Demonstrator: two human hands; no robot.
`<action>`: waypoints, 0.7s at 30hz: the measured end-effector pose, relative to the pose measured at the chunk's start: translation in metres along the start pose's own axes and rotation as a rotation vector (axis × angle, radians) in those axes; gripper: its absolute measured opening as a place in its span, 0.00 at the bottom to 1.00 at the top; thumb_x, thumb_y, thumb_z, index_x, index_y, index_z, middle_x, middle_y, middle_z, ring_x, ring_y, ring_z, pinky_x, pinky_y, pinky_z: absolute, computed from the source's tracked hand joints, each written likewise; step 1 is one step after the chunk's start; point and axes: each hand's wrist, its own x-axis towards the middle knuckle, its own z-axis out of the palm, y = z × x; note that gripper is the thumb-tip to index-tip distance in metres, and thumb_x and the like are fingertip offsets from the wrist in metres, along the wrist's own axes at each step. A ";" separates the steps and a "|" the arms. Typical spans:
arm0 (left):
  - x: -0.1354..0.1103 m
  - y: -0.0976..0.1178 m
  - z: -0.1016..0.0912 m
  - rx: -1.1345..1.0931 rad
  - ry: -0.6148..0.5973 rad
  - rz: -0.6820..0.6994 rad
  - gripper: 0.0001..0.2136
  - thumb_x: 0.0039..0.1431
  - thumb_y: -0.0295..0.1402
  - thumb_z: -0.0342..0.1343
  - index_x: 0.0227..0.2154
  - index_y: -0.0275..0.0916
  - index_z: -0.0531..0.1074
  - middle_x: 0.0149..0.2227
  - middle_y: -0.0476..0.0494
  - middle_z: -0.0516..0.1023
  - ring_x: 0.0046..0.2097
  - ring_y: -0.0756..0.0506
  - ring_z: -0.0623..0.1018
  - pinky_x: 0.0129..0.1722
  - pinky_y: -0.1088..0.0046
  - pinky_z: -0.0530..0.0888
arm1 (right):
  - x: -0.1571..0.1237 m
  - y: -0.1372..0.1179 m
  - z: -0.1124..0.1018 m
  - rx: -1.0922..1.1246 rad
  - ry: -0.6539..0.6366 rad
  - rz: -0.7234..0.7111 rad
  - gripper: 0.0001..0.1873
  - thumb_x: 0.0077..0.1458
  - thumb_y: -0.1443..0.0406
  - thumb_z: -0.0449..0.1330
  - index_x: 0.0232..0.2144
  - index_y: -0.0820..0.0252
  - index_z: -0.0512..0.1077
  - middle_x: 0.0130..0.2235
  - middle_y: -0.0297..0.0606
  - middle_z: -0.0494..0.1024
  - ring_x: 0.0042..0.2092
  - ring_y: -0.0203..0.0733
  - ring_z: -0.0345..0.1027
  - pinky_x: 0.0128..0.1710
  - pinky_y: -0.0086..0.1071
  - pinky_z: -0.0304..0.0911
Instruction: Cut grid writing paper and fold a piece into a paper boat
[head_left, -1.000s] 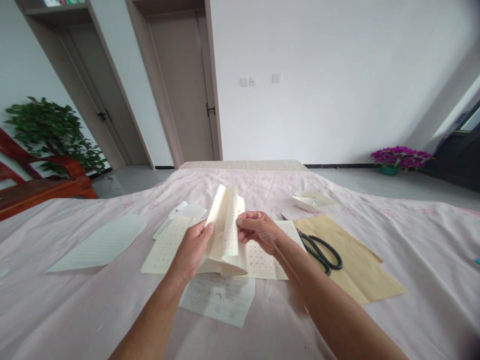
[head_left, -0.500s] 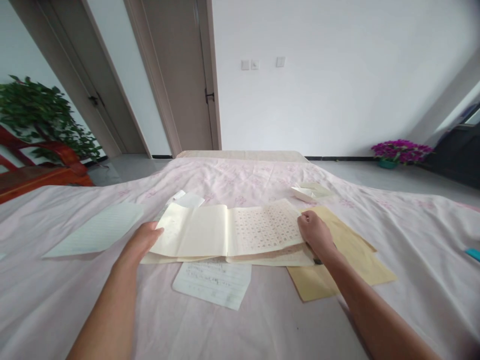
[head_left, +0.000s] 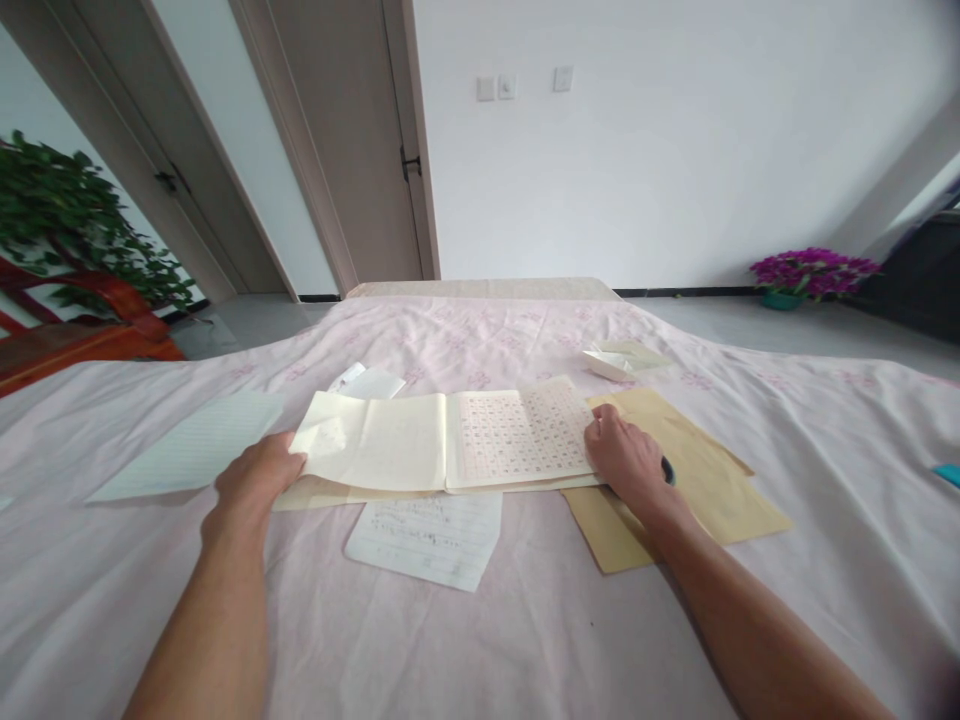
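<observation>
A cream sheet of gridded practice paper (head_left: 450, 440) lies unfolded and almost flat on the pink tablecloth (head_left: 487, 330), with creases running across it. My left hand (head_left: 255, 480) grips its left edge, fingers curled under the paper. My right hand (head_left: 626, 455) pinches its right edge. Another cream sheet (head_left: 300, 495) shows beneath it. The black scissors (head_left: 666, 470) are almost wholly hidden under my right hand.
A lined white note (head_left: 427, 535) lies in front of the sheet, a pale green lined sheet (head_left: 187, 455) to the left, tan paper (head_left: 697, 490) to the right. A folded paper boat (head_left: 619, 360) sits at the back right. Small white scraps (head_left: 371, 382) lie behind.
The folded sheet held upright between both hands has been spread open sideways and lowered almost flat. My hands moved apart to its two ends. The right hand now covers the scissors.
</observation>
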 end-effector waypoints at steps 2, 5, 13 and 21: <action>-0.010 0.014 -0.010 0.144 0.013 -0.071 0.26 0.50 0.35 0.56 0.55 0.38 0.69 0.49 0.25 0.76 0.48 0.24 0.76 0.42 0.42 0.72 | -0.001 0.000 0.000 0.007 0.008 0.003 0.20 0.64 0.63 0.42 0.52 0.60 0.66 0.39 0.52 0.79 0.43 0.56 0.73 0.40 0.41 0.59; -0.033 0.053 -0.016 0.169 0.257 0.147 0.29 0.57 0.29 0.48 0.63 0.33 0.59 0.59 0.25 0.68 0.59 0.29 0.69 0.55 0.47 0.68 | -0.003 0.000 0.001 0.016 0.030 -0.011 0.20 0.65 0.61 0.41 0.50 0.59 0.67 0.39 0.51 0.79 0.42 0.56 0.74 0.40 0.42 0.59; -0.078 0.160 0.068 0.030 -0.145 0.968 0.24 0.69 0.39 0.38 0.63 0.34 0.60 0.67 0.40 0.59 0.69 0.41 0.52 0.66 0.61 0.54 | -0.002 0.004 0.005 0.069 0.044 -0.010 0.21 0.64 0.56 0.42 0.50 0.57 0.67 0.41 0.50 0.79 0.44 0.57 0.72 0.40 0.41 0.58; -0.066 0.139 0.099 0.183 -0.099 0.723 0.27 0.69 0.42 0.39 0.67 0.37 0.51 0.70 0.39 0.47 0.70 0.37 0.49 0.66 0.51 0.50 | 0.012 0.023 0.001 0.594 -0.093 -0.032 0.15 0.56 0.53 0.53 0.33 0.57 0.72 0.30 0.39 0.76 0.31 0.42 0.68 0.28 0.31 0.54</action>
